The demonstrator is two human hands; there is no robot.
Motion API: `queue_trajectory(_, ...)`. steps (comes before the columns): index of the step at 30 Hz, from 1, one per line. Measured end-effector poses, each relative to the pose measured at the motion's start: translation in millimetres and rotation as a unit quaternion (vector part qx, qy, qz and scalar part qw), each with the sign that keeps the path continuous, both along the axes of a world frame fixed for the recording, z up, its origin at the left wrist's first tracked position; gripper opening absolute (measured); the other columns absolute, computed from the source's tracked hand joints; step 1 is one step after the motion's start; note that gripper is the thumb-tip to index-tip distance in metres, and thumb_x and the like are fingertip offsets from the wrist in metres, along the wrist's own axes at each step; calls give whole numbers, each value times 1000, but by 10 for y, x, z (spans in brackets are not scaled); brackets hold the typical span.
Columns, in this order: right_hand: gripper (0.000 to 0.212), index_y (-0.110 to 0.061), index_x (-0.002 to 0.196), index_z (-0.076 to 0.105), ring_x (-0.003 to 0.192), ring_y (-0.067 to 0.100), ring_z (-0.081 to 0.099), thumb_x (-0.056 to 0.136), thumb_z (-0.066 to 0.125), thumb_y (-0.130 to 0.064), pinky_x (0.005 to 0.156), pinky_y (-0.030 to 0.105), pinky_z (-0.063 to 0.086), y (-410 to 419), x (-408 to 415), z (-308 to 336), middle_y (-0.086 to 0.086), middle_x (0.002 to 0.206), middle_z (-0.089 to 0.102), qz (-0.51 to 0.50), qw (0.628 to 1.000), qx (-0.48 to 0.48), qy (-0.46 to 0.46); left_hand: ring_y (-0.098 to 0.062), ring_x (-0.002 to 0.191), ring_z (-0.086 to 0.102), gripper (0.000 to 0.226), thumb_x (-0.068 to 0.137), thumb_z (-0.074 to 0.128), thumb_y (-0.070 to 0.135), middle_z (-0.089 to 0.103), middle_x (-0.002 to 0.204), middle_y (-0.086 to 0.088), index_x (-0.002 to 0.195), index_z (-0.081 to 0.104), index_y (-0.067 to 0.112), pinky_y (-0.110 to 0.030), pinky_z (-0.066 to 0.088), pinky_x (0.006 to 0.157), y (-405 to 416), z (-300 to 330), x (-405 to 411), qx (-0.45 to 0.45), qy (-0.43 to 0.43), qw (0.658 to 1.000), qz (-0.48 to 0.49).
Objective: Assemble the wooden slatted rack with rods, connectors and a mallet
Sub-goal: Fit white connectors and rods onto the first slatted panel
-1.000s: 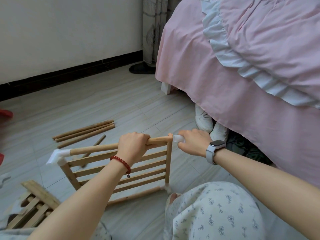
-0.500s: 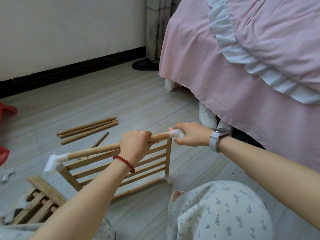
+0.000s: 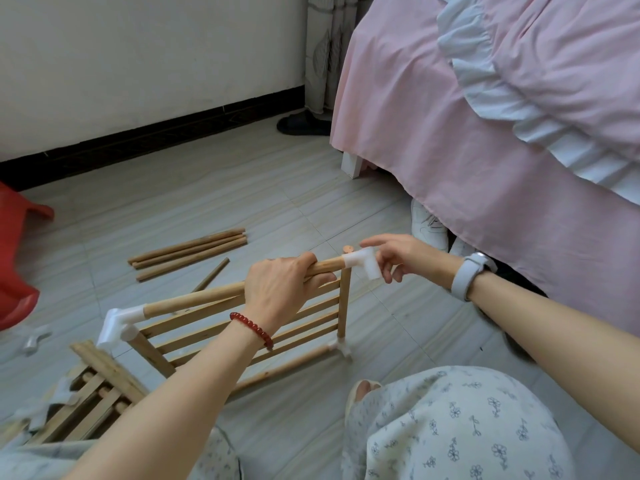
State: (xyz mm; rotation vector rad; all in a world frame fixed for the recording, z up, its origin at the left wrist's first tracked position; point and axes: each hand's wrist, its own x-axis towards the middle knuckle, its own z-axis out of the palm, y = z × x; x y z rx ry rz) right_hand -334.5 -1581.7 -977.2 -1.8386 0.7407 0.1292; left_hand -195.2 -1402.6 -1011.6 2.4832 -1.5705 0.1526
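Change against half a second earlier: the right hand (image 3: 401, 256) no longer closes over the white plastic corner connector (image 3: 362, 266) on the top rod's right end. Its fingers are now loosened, index extended above, fingertips touching the connector's far side — whether they still pinch it I cannot tell. The connector now shows in full, and the upright's tip (image 3: 347, 250) stands exposed just behind it. The left hand (image 3: 280, 289), with a red bead bracelet (image 3: 252, 329) at the wrist, keeps its grasp, fingers wrapped over the round wooden top rod (image 3: 197, 299) near its right end.

The wooden slatted rack panel (image 3: 249, 323) stands on edge on the floor directly ahead, slats horizontal, a second white connector (image 3: 117, 325) at its upper left corner and a small one (image 3: 341, 348) at the lower right. The left forearm crosses in front of the slats and hides their middle.

Nearest: a floral-print knee (image 3: 457, 424) at lower right, and a second slatted wooden panel (image 3: 83, 400) lying flat at lower left. A loose white connector (image 3: 34, 339) lies at left.

Beyond the rack — a bundle of wooden rods (image 3: 190, 251) side by side on the floor, one shorter rod (image 3: 213, 273) just beside them. A red plastic object (image 3: 17, 258) sits at the left edge.

Floor: pale grey tiles (image 3: 242, 188). At right, a bed with pink skirt (image 3: 467, 133), white shoes (image 3: 427, 225) under it; behind, a white wall with dark skirting (image 3: 156, 136).
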Motion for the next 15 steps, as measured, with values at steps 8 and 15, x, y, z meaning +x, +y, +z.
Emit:
queue_trajectory(8, 45, -20, 138, 46, 100, 23, 53, 96, 38, -4, 73, 28, 49, -38, 19, -338, 9, 132, 50, -8, 984, 178, -27, -8, 58, 50, 37, 93, 36, 59, 49, 66, 11, 96, 52, 26, -20, 38, 50, 11, 76, 1, 56, 49, 997, -5)
queue_trajectory(15, 43, -23, 119, 58, 114, 19, 54, 101, 24, -43, 85, 35, 47, 38, 34, -435, 3, 130, 54, -52, 958, 274, -73, -15, 84, 62, 49, 93, 34, 58, 60, 103, 7, 128, 42, 25, -29, 52, 66, -270, 156, -257, 69, 49, 990, -113)
